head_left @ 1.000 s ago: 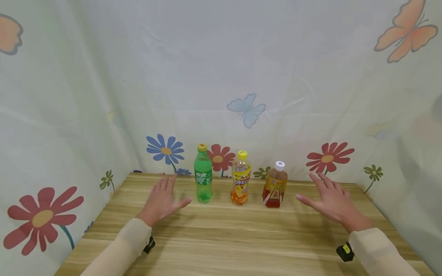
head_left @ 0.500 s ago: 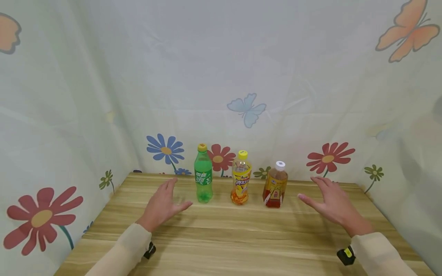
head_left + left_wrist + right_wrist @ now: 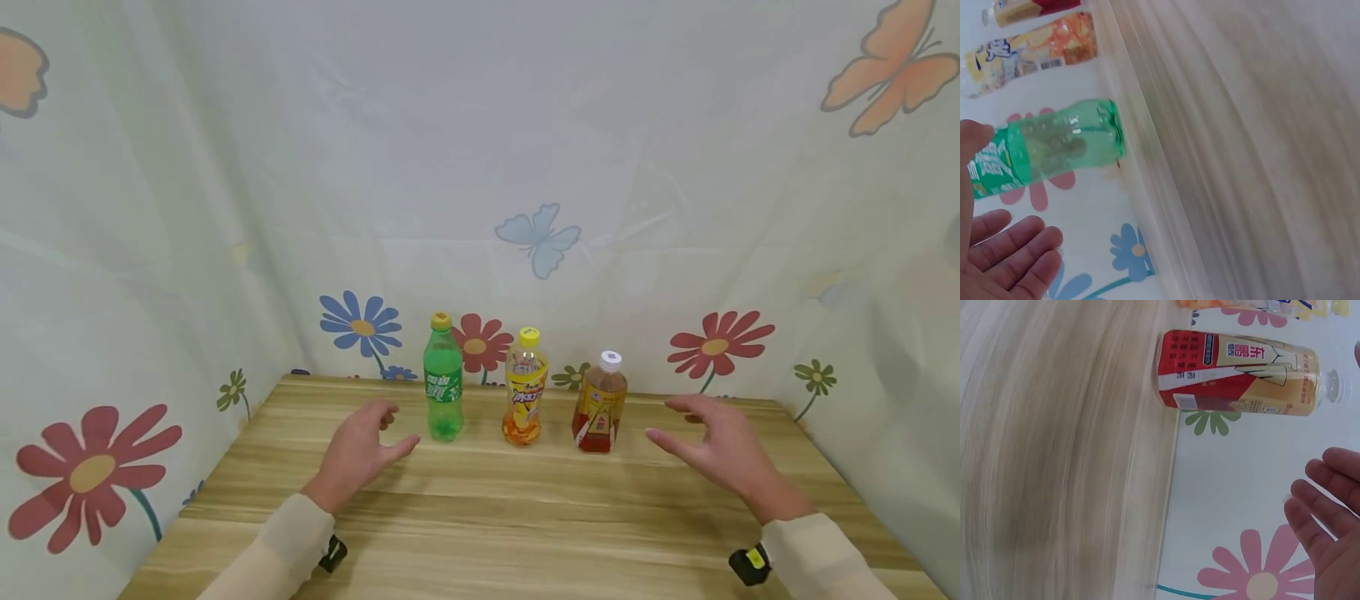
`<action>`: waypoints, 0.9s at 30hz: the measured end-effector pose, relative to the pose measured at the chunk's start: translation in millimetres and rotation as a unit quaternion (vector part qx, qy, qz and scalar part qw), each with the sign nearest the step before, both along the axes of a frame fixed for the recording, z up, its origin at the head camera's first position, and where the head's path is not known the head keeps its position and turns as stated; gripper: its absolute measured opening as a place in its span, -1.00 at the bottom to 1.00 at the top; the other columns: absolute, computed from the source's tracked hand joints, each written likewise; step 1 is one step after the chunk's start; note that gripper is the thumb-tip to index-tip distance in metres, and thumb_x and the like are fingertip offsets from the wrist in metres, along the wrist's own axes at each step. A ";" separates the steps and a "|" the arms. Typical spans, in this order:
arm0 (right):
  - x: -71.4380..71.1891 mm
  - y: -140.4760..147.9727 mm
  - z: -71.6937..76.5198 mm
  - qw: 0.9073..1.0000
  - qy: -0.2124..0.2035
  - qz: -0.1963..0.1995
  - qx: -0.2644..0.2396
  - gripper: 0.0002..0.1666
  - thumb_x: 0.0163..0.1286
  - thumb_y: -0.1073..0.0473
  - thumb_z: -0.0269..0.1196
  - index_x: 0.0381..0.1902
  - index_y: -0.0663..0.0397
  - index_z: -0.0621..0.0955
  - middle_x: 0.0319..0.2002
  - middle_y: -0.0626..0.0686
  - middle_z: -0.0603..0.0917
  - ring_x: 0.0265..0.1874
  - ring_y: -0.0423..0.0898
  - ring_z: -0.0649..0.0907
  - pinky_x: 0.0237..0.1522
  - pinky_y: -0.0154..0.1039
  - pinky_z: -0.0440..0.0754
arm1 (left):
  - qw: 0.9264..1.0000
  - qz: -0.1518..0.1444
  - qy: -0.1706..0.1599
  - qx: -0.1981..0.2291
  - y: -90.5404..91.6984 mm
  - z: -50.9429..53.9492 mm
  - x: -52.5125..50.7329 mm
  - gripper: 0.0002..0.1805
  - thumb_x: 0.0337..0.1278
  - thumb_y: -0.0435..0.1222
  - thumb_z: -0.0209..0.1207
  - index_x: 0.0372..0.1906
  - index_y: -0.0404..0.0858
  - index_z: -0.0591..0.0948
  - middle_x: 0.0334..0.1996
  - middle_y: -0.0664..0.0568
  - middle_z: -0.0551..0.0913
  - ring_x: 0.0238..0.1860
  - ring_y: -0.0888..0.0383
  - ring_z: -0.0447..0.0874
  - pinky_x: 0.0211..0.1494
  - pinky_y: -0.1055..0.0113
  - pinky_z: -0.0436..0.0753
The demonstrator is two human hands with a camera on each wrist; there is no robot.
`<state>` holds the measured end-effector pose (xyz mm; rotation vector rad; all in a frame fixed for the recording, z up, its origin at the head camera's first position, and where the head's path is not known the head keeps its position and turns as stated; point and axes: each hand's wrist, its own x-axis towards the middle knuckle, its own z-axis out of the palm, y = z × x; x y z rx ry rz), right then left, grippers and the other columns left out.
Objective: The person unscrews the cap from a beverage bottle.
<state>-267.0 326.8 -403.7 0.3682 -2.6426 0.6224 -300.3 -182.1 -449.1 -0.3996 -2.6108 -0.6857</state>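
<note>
Three bottles stand upright in a row: a green bottle (image 3: 444, 385) with a yellow cap, a yellow-labelled bottle (image 3: 525, 400) holding orange contents, and a brown bottle (image 3: 600, 408) with a white cap. My left hand (image 3: 358, 452) is left of the green bottle, touching nothing, fingers slightly bent and thumb apart. To the right of the brown bottle is my right hand (image 3: 726, 450), empty, its thumb and fingers apart. The left wrist view shows the green bottle (image 3: 1054, 147) beside my left hand (image 3: 1010, 256); the right one shows the brown bottle (image 3: 1241, 374) near my right hand (image 3: 1329, 512).
The bottles stand towards the back of a wooden table (image 3: 480, 533). Behind and at both sides hangs a pale curtain (image 3: 420, 167) printed with flowers and butterflies. A dark strap device shows under each wrist.
The fingers of both hands have bent inward from a more spread, straighter pose. Both hands stay beside the outer bottles, and the bottles stand where they were.
</note>
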 end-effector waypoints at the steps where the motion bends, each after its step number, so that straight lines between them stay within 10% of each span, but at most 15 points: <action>1: 0.3 -1.1 -0.6 1.000 0.003 0.003 -0.004 -0.26 0.29 -0.23 0.42 0.19 0.20 0.62 0.11 0.28 0.71 0.00 0.34 0.72 0.01 0.34 0.66 | 1.000 0.000 -0.002 0.000 1.8 0.3 1.4 -0.42 0.06 0.04 0.47 0.05 -0.26 0.63 -0.16 -0.10 0.72 -0.18 0.00 0.69 -0.09 0.09 0.73; 8: 1.1 -9.5 -2.2 0.999 0.028 0.009 -0.023 -0.45 0.29 -0.13 0.45 0.04 0.17 0.71 -0.02 0.20 0.79 -0.04 0.24 0.74 -0.09 0.21 0.72 | 1.000 0.000 -0.002 0.020 14.1 3.6 8.1 -0.56 0.11 -0.06 0.46 -0.03 -0.24 0.65 -0.20 -0.10 0.73 -0.18 -0.02 0.71 -0.10 0.11 0.73; 15: 1.0 -19.4 -4.5 0.995 0.072 0.035 -0.057 -0.70 0.21 0.04 0.53 -0.14 0.03 0.76 -0.19 0.04 0.83 -0.21 0.09 0.78 -0.24 -0.33 0.69 | 1.000 -0.014 0.008 0.027 24.5 5.1 10.0 -0.69 0.17 -0.15 0.42 -0.12 -0.26 0.67 -0.28 -0.07 0.71 -0.29 0.10 0.65 -0.16 0.19 0.71; 27: 8.7 -45.4 -2.0 0.994 0.041 0.056 -0.089 -0.72 0.31 0.06 0.46 -0.09 0.05 0.75 -0.15 0.02 0.83 -0.17 0.05 0.78 -0.20 -0.31 0.71 | 0.997 -0.062 0.011 0.048 47.4 12.4 11.2 -0.80 0.20 -0.18 0.40 -0.19 -0.17 0.64 -0.37 0.00 0.69 -0.41 0.20 0.56 -0.31 0.40 0.62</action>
